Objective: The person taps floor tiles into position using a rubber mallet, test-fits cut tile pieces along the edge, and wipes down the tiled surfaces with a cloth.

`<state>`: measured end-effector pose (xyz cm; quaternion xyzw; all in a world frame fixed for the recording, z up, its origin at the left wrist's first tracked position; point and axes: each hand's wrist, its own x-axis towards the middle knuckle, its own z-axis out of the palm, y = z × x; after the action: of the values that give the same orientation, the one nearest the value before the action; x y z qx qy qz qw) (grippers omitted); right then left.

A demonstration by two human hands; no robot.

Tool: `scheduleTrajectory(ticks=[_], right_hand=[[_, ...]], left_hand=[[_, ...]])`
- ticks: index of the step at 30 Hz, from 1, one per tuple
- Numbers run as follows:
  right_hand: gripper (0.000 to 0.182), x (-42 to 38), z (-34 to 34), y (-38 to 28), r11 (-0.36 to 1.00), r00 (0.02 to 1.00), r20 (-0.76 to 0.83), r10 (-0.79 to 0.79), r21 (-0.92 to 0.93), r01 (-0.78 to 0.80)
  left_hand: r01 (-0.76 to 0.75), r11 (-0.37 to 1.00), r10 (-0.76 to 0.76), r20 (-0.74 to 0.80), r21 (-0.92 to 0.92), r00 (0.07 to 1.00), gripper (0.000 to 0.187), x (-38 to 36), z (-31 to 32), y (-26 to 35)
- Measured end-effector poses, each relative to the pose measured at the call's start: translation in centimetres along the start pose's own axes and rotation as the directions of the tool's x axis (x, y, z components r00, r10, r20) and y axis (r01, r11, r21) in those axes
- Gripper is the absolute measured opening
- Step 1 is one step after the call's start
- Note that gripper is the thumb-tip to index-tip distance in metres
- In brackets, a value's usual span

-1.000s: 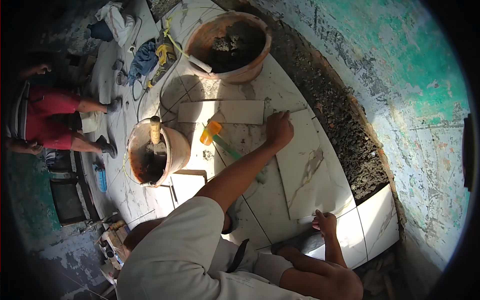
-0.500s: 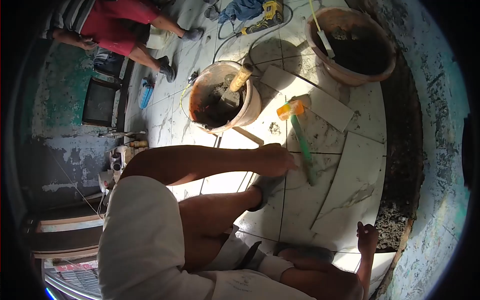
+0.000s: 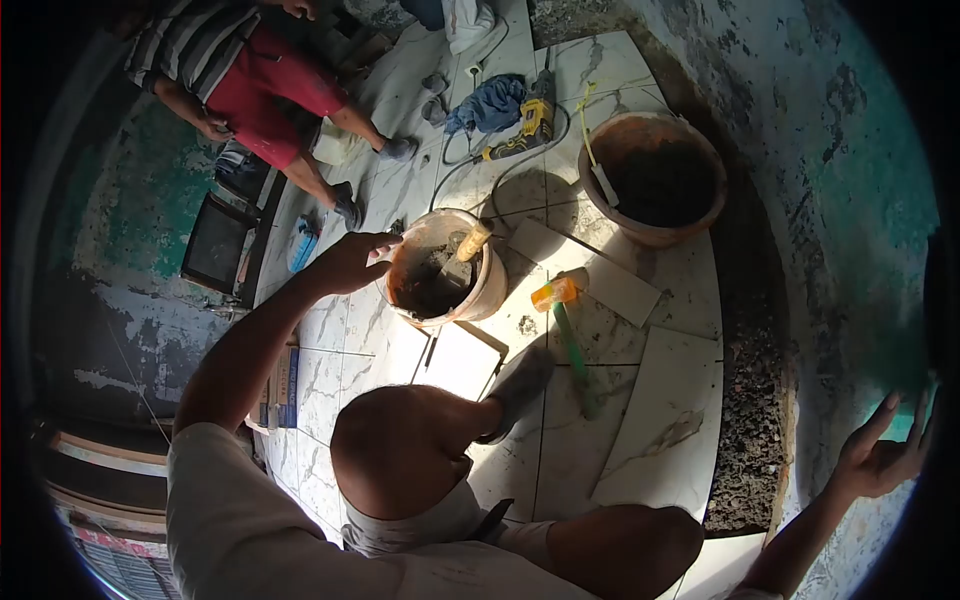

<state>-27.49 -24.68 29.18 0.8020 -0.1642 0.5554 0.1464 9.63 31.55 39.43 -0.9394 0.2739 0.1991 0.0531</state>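
Note:
My left hand point(image 3: 348, 262) reaches out to the left side of a mortar bucket point(image 3: 492, 290), its thumb and fingers parted right at the rim. Inside the bucket lies wet grey mortar point(image 3: 432, 283), and a trowel with a wooden handle point(image 3: 474, 241) rests in it. Far to the right, my right hand point(image 3: 880, 458) is raised by the painted wall point(image 3: 850, 300), fingers spread and holding nothing. A mallet with an orange head point(image 3: 554, 292) and green handle lies on the floor between my hands, beyond my foot.
Loose tiles point(image 3: 665, 420) lie along a dirt trench point(image 3: 750, 450) beside the wall. A larger tub point(image 3: 650, 236) of dark material stands farther off, near a yellow power tool point(image 3: 537, 120) with its cord. Another person point(image 3: 270, 90) stands at upper left.
My left hand has moved from near the mallet handle left to the bucket's rim. The right hand has swung out to the wall and its fingers have spread. The view has shifted.

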Motion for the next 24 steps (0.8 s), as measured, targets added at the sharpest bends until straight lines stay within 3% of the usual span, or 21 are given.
scheduleTrajectory(ticks=[2, 5, 6, 7, 10, 11, 13, 14, 16, 17, 19, 20, 22, 24], right_hand=[[0.029, 0.2, 1.1, 1.4, 0.922, 0.994, 0.06, -0.086, -0.374, 0.102], [0.039, 1.4, 2.7, 1.4, 0.743, 0.952, 0.16, -0.261, -0.596, 0.304], [0.039, 1.0, 2.7, 1.7, 0.665, 0.967, 0.153, -0.202, -0.704, 0.25], [0.039, 0.8, 2.8, 1.8, 0.609, 0.963, 0.183, -0.2, -0.747, 0.268], [0.04, 0.8, 2.3, 1.2, 0.482, 0.945, 0.302, -0.122, -0.815, 0.323], [0.041, 0.7, 1.8, 1.5, 0.461, 0.939, 0.335, -0.083, -0.822, 0.334], [0.044, 0.3, 0.8, 3.4, 0.435, 0.919, 0.393, -0.009, -0.826, 0.358], [0.045, -0.1, -0.5, 6.4, 0.481, 0.909, 0.416, 0.032, -0.803, 0.351], [0.048, 0.5, -3.0, 13.0, 0.583, 0.882, 0.461, 0.103, -0.746, 0.322], [0.055, 4.0, -2.6, 12.4, 0.493, 0.849, 0.513, 0.13, -0.776, 0.394], [0.072, 14.8, 4.3, 5.5, 0.038, 0.734, 0.664, 0.14, -0.744, 0.667], [0.081, 18.9, 6.9, 3.8, -0.062, 0.698, 0.711, 0.082, -0.696, 0.716], [0.086, 21.1, 7.4, 8.2, 0.303, 0.597, 0.647, -0.474, -0.517, 0.801], [0.069, 20.9, 8.1, 8.7, 0.407, 0.679, 0.731, -0.062, -0.603, 0.686]], left_hand=[[0.039, 0.998, -0.036, -0.067, 0.04, 0.997, 0.047, 4.5, -1.2, -2.6], [0.034, 0.985, -0.006, -0.161, 0.171, 0.987, 0.047, 12.4, -1.5, -6.0], [-0.006, 0.974, 0.061, -0.234, 0.227, 0.97, 0.044, 15.7, -0.7, -8.0], [-0.041, 0.959, 0.129, -0.303, 0.282, 0.944, 0.042, 19.2, 0.2, -10.0], [0.087, 0.964, -0.01, -0.291, 0.251, 0.957, 0.043, 27.4, 0.0, -9.3], [0.075, 0.894, 0.028, -0.222, 0.442, 0.975, 0.046, 33.3, 1.8, -12.7], [0.158, 0.945, -0.082, -0.261, 0.287, 0.962, 0.034, 39.0, 2.6, -12.8], [0.139, 0.956, -0.07, -0.259, 0.257, 0.963, 0.034, 42.0, 3.5, -13.7], [0.052, 0.99, 0.008, -0.428, 0.129, 0.904, 0.044, 47.6, 6.3, -15.1], [0.095, 0.995, -0.099, -0.304, -0.029, 0.948, 0.066, 49.3, 6.6, -14.5], [0.17, 0.985, -0.152, -0.371, 0.016, 0.916, 0.07, 56.2, 10.3, -16.5], [0.144, 0.984, -0.175, -0.381, -0.109, 0.908, 0.069, 57.0, 10.3, -15.9], [0.111, 0.98, -0.177, -0.462, -0.167, 0.869, 0.069, 62.0, 12.7, -17.6], [0.145, 0.973, -0.221, -0.527, -0.182, 0.821, 0.069, 65.1, 14.1, -18.7]])
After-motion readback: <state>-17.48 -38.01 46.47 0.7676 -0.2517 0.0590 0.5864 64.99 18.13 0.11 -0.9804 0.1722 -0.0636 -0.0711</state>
